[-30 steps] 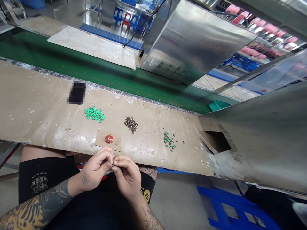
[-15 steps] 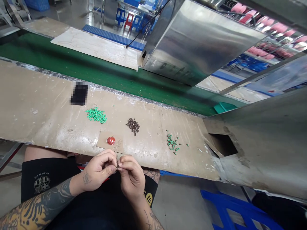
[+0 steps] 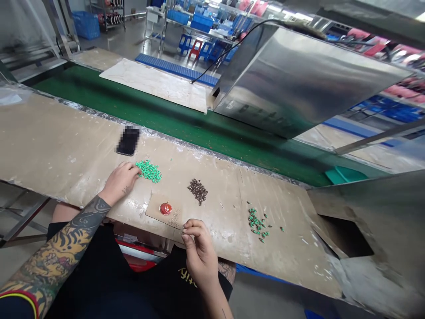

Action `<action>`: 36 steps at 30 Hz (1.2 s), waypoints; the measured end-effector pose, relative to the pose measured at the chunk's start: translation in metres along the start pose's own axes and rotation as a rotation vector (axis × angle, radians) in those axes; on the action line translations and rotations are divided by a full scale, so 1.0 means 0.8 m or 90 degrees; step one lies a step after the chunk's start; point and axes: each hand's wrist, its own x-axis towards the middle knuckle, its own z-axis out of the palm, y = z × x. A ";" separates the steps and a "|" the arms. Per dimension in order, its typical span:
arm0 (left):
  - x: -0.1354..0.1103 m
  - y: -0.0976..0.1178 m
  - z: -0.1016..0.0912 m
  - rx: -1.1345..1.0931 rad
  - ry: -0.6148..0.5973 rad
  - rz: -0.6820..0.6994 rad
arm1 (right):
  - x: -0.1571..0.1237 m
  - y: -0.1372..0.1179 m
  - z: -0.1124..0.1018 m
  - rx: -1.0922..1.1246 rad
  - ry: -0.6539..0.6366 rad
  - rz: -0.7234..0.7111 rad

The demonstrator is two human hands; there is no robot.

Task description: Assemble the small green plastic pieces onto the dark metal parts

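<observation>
Small green pieces (image 3: 150,172) lie heaped at the fingers (image 3: 130,167) of the left hand (image 3: 120,180), whose grip I cannot tell, beyond the round, glossy red object (image 3: 165,208), while nearer than it the right hand (image 3: 201,252) pinches a tiny dark part (image 3: 183,231).

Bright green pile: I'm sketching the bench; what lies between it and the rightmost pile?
The dark brown pile lies there, seen in the head view.

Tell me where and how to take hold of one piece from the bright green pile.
I'd pinch an outer piece by its sides at the left edge of the green pile, coming from the left, where the left hand is. The pieces are tiny and loose in a low heap, so fingertips should disturb few neighbours.
</observation>
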 end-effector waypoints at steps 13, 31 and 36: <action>-0.001 0.013 -0.006 0.079 -0.091 0.130 | 0.054 0.013 -0.003 -0.118 -0.108 0.038; -0.044 0.008 -0.048 -0.310 0.185 -0.145 | 0.054 0.042 -0.013 -0.090 -0.067 0.083; -0.040 0.018 -0.036 -0.226 0.169 -0.165 | 0.048 0.065 -0.012 -0.081 -0.009 0.090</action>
